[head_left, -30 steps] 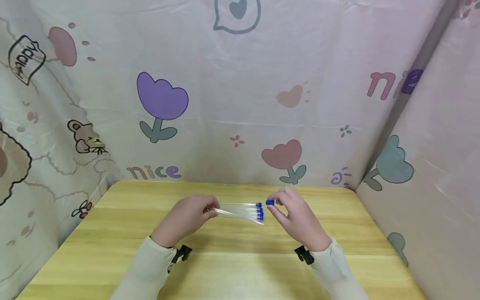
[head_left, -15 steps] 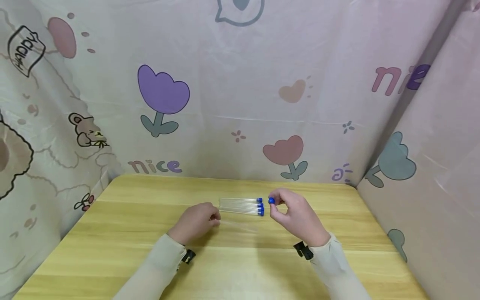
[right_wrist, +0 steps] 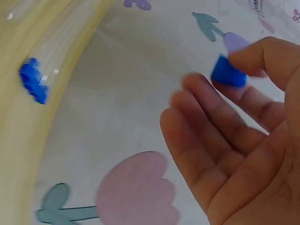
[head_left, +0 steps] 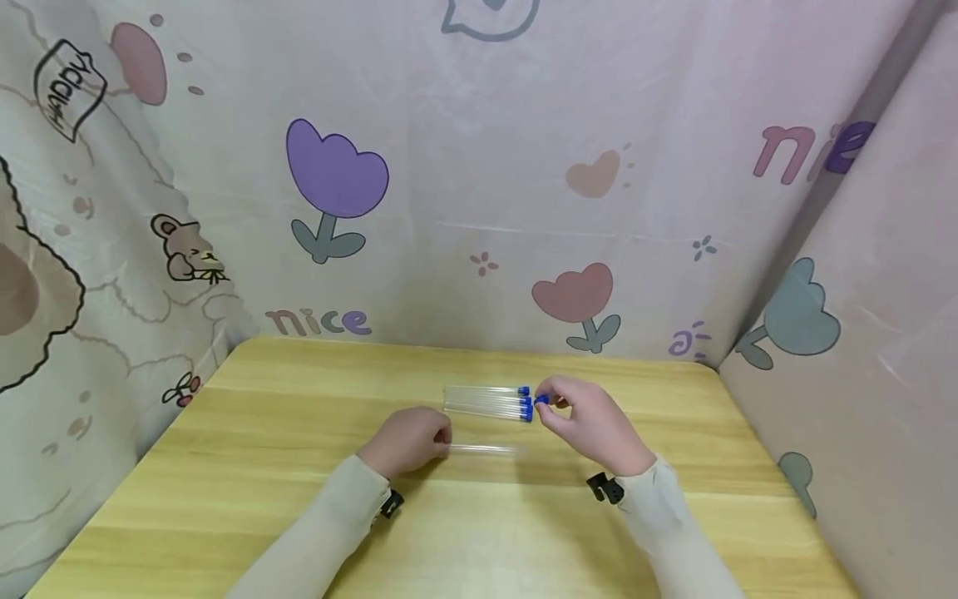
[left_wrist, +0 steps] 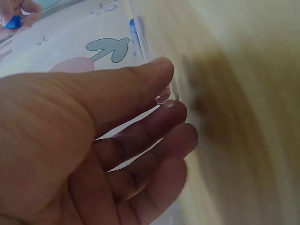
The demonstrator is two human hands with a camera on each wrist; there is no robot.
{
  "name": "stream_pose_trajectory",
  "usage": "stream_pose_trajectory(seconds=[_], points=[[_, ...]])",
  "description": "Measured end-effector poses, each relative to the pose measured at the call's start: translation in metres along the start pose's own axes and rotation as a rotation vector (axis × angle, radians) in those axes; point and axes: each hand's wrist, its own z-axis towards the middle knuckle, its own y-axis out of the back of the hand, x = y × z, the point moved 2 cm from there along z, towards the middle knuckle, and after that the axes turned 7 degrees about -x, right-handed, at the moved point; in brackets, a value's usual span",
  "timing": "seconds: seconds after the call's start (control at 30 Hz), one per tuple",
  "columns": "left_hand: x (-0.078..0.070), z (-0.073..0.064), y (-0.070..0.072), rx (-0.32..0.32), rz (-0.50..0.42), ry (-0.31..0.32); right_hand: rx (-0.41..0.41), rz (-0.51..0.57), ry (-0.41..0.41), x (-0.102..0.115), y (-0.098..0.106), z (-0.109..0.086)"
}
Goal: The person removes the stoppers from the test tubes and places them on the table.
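Note:
Between thumb and index fingertip, my left hand point(head_left: 407, 441) pinches the left end of a clear test tube point(head_left: 482, 449) with no cap on its right end. The tube lies low over the table, pointing right; whether it touches the wood I cannot tell. My right hand point(head_left: 599, 426) pinches a small blue cap point(right_wrist: 228, 72) between thumb and index finger, its other fingers spread loosely. Just behind, several clear tubes point(head_left: 482, 401) lie side by side with their blue caps point(right_wrist: 33, 80) facing right, close to the right hand. In the left wrist view the fingertips partly hide the held tube.
A light wooden table point(head_left: 299, 524) bears everything. Printed cloth point(head_left: 449, 166) hangs behind it and along both sides, meeting its back edge a little beyond the capped tubes. Both wrists carry small black mounts point(head_left: 604, 488).
My left hand has drawn the uncapped tube toward me, away from the row, and levelled it. The capped tubes now lie apart from it. My right hand still pinches the cap, turned slightly.

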Motion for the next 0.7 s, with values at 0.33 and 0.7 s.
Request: stream_pose_trajectory(seconds=[0.33,0.7], points=[[0.001,0.004,-0.01,0.026,-0.025,0.047,0.192,-0.154,-0.257,-0.082,0.003,-0.021],[0.016,0.004,-0.011,0.121,-0.27,0.179,0.314,-0.296,-0.34,-0.15,0.015,-0.041]])
